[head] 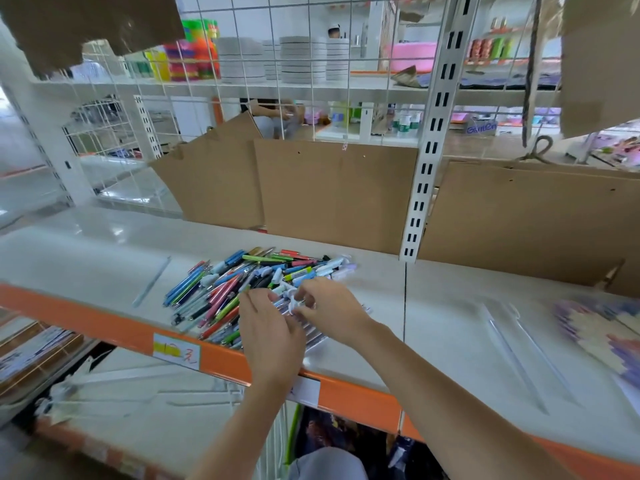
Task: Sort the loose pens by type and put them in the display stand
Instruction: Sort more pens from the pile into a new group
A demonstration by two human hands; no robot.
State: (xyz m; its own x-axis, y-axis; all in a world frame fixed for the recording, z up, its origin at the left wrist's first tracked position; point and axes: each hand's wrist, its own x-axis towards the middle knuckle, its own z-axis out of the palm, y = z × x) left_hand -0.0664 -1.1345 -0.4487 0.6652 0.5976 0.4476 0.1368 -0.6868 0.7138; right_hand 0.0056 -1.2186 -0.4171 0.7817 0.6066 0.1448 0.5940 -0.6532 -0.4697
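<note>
A heap of loose pens [249, 285] in many colours lies on a pale shelf [104, 258] with an orange front edge [86, 318], in a shop aisle. Both hands reach into the near right side of the heap. The left hand [268, 336] is held palm down over the pens, its fingers [249, 299] curled and gathered around a bundle of pens [311, 332] that pokes out to the right beneath the palm. The right hand [329, 306] sits just beside it, its fingers [304, 299] bent together and pinching a small white pen [294, 304] at the top of the bundle. Brown cardboard sheets [332, 192] stand against the wire grid at the back of the shelf. Clear plastic strips [519, 358] lie flat on the shelf well to the right, and a blurred purple and cream packet [602, 327] lies at the far right edge. No display stand can be made out
</note>
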